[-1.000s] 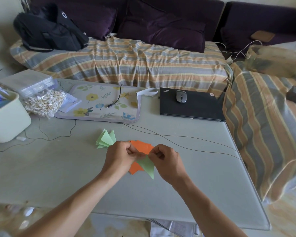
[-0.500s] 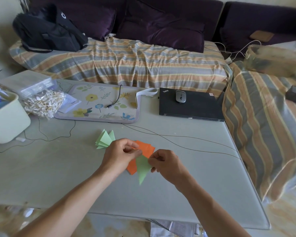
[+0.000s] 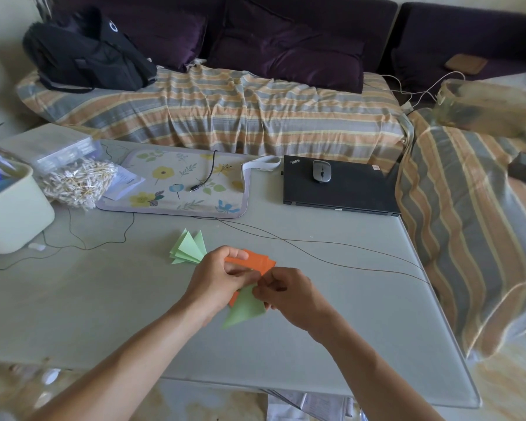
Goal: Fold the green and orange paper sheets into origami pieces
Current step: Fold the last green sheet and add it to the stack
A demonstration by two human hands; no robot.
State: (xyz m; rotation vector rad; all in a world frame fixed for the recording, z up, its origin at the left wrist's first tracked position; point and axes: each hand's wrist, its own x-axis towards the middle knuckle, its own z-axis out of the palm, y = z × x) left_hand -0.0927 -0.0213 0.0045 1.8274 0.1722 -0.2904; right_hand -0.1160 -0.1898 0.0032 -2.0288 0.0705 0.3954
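A folded green triangle (image 3: pixel 246 309) hangs point-down between my hands above the table middle. My left hand (image 3: pixel 216 281) and my right hand (image 3: pixel 289 294) both pinch its upper edge with curled fingers. Under and behind them lies a stack of orange paper (image 3: pixel 257 260); the left index finger lies across its near edge. A fan of several folded green pieces (image 3: pixel 189 248) rests on the table just left of my left hand.
Thin black cables (image 3: pixel 316 247) cross the grey table (image 3: pixel 104 299) behind the paper. A floral mat (image 3: pixel 179 189), a closed black laptop (image 3: pixel 340 189) with a mouse (image 3: pixel 321 171), a cotton-swab bag (image 3: pixel 76 180) and a pale bin (image 3: pixel 9 208) stand further back.
The green triangle has swung down and left, its point now aiming lower left. Both hands have drawn closer together over the orange stack.
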